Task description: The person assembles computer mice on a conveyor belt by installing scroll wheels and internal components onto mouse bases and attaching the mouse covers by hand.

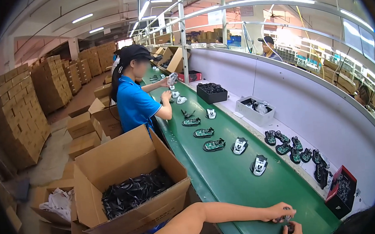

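Over the near right end of the green belt, my left hand (279,212) is closed round a small greyish part, mostly hidden by the fingers. Just below it my right hand (294,232), cut off by the lower edge, has its fingers closed on a small dark piece. What either piece is I cannot make out. Farther up the belt lie white-and-black computer mouse shells, the nearest shell (259,165) closest to my hands. Left of them is a row of black mouse bases with green circuit boards, such as the nearest base (214,145).
More circuit-board bases (295,155) lie on the ledge, beside a black box (341,191) of dark parts. A white bin (256,112) and a black bin (212,93) stand farther back. A large carton (112,159) of black parts is at left. A co-worker (135,99) handles parts up the belt.
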{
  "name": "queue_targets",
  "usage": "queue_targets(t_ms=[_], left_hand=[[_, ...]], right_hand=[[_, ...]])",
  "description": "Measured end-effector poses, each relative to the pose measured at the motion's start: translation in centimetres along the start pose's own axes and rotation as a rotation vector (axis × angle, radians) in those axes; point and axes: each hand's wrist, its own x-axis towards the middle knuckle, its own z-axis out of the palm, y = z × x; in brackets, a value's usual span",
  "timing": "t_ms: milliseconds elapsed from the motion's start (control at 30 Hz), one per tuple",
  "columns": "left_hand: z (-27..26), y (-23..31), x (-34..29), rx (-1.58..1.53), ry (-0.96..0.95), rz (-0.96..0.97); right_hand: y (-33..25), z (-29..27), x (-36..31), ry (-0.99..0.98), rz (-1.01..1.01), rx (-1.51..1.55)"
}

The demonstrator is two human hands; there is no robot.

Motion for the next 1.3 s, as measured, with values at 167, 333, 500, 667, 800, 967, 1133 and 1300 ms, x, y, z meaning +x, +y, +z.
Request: queue_targets(t_ms=[167, 333, 500, 667, 800, 967, 1133, 1300], left_hand=[[-3.7, 0.1, 2.5, -0.511, 0.01, -0.08], [-10.6, 3.3, 3.2, -0.645, 0.124, 0.128], [-18.4, 5.1, 0.5, 0.1, 0.742, 0.4], [-17.4, 7.0, 0.1, 1.115, 1.137, 0.69], [-18.4, 7.1, -1.2, 1.201, 1.221, 0.467], [-21.5, 6.3, -1.8, 1.281, 1.34, 0.388], [-23.2, 5.3, -2.1, 1.283, 1.319, 0.266], [-20.0, 6.8, -1.5, 1.287, 1.104, 0.09]], right_hand=[[-2.0, -1.9, 0.3, 0.062, 0.179, 0.292], [-1.6, -1.6, 0.0, 0.095, 0.033, 0.261], [-0.9, -0.5, 1.6, 0.332, -0.552, 0.268], [0.2, -0.6, 1.0, 0.033, 0.055, 0.24], [0.3, -0.7, 1.0, 0.304, -0.525, 0.178], [3.1, 3.7, 0.8, 0.154, -0.348, 0.143], [-2.5, -0.3, 0.6, 0.076, 0.133, 0.418], [-3.0, -1.7, 0.2, 0.075, 0.193, 0.389]])
